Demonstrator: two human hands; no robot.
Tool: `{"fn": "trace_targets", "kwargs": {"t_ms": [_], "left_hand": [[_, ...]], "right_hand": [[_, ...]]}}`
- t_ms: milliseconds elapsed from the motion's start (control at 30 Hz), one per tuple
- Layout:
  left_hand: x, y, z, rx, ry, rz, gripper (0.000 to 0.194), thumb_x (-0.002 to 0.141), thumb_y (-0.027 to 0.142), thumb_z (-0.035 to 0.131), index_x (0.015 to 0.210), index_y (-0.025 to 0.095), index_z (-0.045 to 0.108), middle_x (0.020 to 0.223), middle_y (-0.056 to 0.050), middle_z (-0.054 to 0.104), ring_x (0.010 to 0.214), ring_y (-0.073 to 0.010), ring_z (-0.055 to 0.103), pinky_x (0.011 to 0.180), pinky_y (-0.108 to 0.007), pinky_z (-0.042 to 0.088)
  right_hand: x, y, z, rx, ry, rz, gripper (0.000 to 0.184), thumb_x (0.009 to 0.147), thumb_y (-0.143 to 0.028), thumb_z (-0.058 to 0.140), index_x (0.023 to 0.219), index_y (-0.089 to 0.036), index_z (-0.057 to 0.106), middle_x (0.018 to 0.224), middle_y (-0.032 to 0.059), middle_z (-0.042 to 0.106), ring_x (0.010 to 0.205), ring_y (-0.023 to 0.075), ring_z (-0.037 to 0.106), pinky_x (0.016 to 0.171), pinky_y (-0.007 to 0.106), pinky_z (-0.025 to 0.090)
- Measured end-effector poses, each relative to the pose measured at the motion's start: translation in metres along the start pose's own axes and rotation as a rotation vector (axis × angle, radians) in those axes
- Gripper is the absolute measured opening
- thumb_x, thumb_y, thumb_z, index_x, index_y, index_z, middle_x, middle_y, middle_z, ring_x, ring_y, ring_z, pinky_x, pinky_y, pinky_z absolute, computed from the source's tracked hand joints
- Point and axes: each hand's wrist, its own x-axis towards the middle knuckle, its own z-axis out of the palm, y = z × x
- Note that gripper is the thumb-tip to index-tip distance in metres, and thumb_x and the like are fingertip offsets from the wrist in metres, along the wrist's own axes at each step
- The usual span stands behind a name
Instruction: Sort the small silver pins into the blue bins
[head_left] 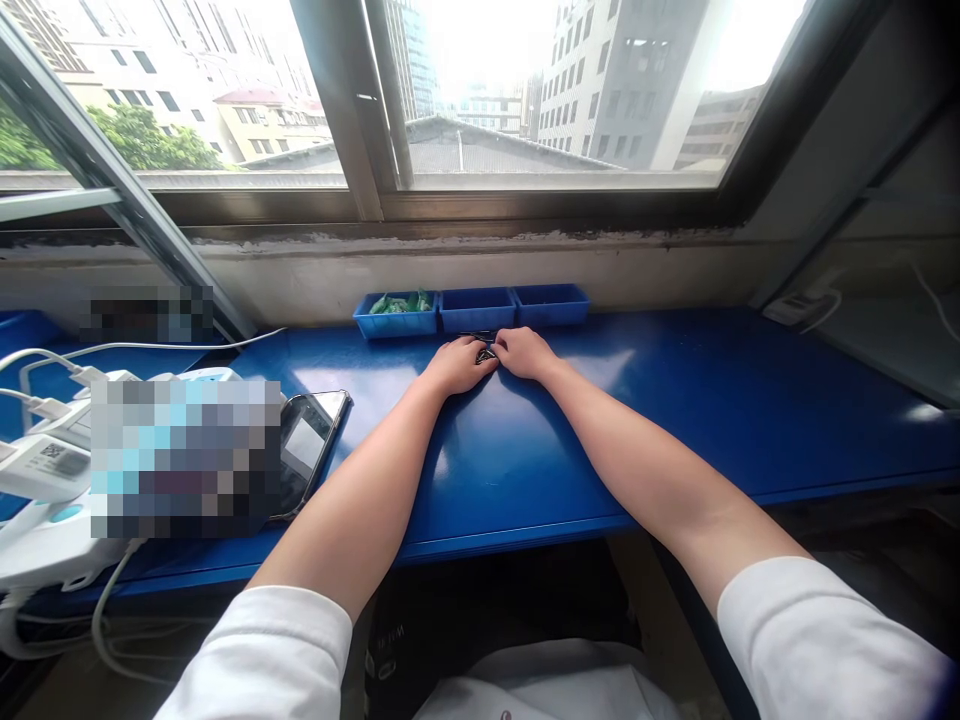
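My left hand rests on the blue table, its thumb and fingers curled around a cluster of small dark, shiny pieces. They are too small to name. Opposite it, my right hand has its fingers drawn together at the same cluster; whatever its fingertips pinch is hidden. The two hands almost meet. Just behind them, more thin dark pieces lie in front of the blue bins.
Three blue bins stand along the wall: the left bin holds green packets, beside a middle bin and a right bin. Left of my arm lie a phone and a white power strip with cables. A metal shelf post rises behind.
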Motion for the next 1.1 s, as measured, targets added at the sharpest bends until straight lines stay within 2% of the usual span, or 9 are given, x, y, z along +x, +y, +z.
{"fn": "trace_targets", "kwargs": {"t_ms": [133, 233, 333, 533, 633, 800, 900, 1000, 1100], "left_hand": [[0.0, 0.0, 0.0, 0.002, 0.0, -0.002, 0.046, 0.087, 0.05, 0.039, 0.113, 0.02, 0.062, 0.12, -0.009, 0.06, 0.11, -0.0263, 0.056, 0.092, -0.033, 0.044], [0.0, 0.001, -0.001, 0.0, -0.009, -0.01, 0.048, 0.086, 0.053, 0.04, 0.114, 0.02, 0.062, 0.121, -0.009, 0.06, 0.111, -0.0271, 0.056, 0.093, -0.034, 0.044], [0.0, 0.002, -0.002, 0.008, -0.011, -0.014, 0.051, 0.086, 0.055, 0.04, 0.116, 0.02, 0.062, 0.123, -0.009, 0.059, 0.112, -0.0274, 0.055, 0.094, -0.034, 0.043], [0.0, 0.001, -0.002, 0.007, -0.008, -0.001, 0.053, 0.086, 0.055, 0.039, 0.118, 0.019, 0.061, 0.124, -0.009, 0.059, 0.113, -0.0277, 0.054, 0.095, -0.035, 0.042], [0.001, 0.001, -0.001, 0.007, -0.012, -0.005, 0.051, 0.086, 0.055, 0.039, 0.117, 0.021, 0.061, 0.124, -0.008, 0.059, 0.114, -0.027, 0.054, 0.095, -0.034, 0.042], [0.0, 0.001, -0.002, 0.009, -0.011, -0.01, 0.052, 0.086, 0.055, 0.039, 0.118, 0.02, 0.061, 0.124, -0.009, 0.059, 0.115, -0.0274, 0.054, 0.095, -0.034, 0.042], [0.001, 0.002, -0.002, 0.006, -0.021, -0.02, 0.051, 0.086, 0.055, 0.04, 0.118, 0.022, 0.06, 0.125, -0.008, 0.058, 0.115, -0.0271, 0.053, 0.096, -0.034, 0.041], [0.001, 0.002, -0.002, -0.002, -0.013, -0.027, 0.051, 0.085, 0.056, 0.041, 0.12, 0.022, 0.059, 0.126, -0.008, 0.058, 0.116, -0.0274, 0.052, 0.097, -0.035, 0.041], [0.0, 0.003, -0.002, -0.023, 0.073, -0.024, 0.053, 0.084, 0.055, 0.045, 0.121, 0.019, 0.058, 0.124, -0.01, 0.058, 0.117, -0.0279, 0.052, 0.099, -0.036, 0.04]], "right_hand": [[0.001, 0.001, 0.002, 0.038, 0.038, -0.025, 0.025, 0.089, -0.038, 0.045, 0.088, -0.022, 0.064, 0.09, 0.0062, 0.07, 0.082, 0.0208, 0.063, 0.066, 0.028, 0.042], [0.003, 0.002, 0.004, 0.028, 0.146, 0.059, 0.029, 0.089, -0.04, 0.042, 0.091, -0.02, 0.063, 0.088, 0.0078, 0.069, 0.083, 0.0225, 0.063, 0.067, 0.029, 0.043], [0.006, 0.004, 0.005, -0.006, 0.219, 0.129, 0.028, 0.087, -0.037, 0.045, 0.1, -0.019, 0.062, 0.096, 0.0097, 0.069, 0.089, 0.0249, 0.063, 0.072, 0.032, 0.045], [0.009, 0.01, 0.005, 0.044, 0.051, 0.189, 0.024, 0.084, -0.038, 0.049, 0.09, -0.021, 0.067, 0.097, 0.0077, 0.069, 0.091, 0.0239, 0.063, 0.076, 0.033, 0.047], [0.01, 0.012, 0.004, 0.09, 0.039, 0.18, 0.024, 0.082, -0.04, 0.053, 0.089, -0.022, 0.067, 0.095, 0.0064, 0.07, 0.089, 0.0225, 0.063, 0.074, 0.031, 0.047], [0.012, 0.015, 0.005, 0.122, 0.009, 0.158, 0.017, 0.078, -0.031, 0.056, 0.086, -0.023, 0.068, 0.093, 0.0038, 0.071, 0.087, 0.0198, 0.063, 0.073, 0.028, 0.045], [0.013, 0.016, 0.006, 0.13, 0.01, 0.144, 0.016, 0.079, -0.033, 0.056, 0.083, -0.023, 0.068, 0.093, 0.004, 0.07, 0.087, 0.0193, 0.062, 0.074, 0.028, 0.044], [0.011, 0.017, 0.007, 0.182, 0.079, 0.108, 0.017, 0.082, -0.032, 0.053, 0.085, -0.022, 0.066, 0.091, 0.0037, 0.07, 0.084, 0.0173, 0.061, 0.075, 0.027, 0.044], [0.009, 0.016, 0.005, 0.329, 0.177, -0.001, 0.02, 0.085, -0.032, 0.048, 0.087, -0.021, 0.065, 0.079, 0.001, 0.067, 0.073, 0.0139, 0.059, 0.069, 0.025, 0.043]]}}
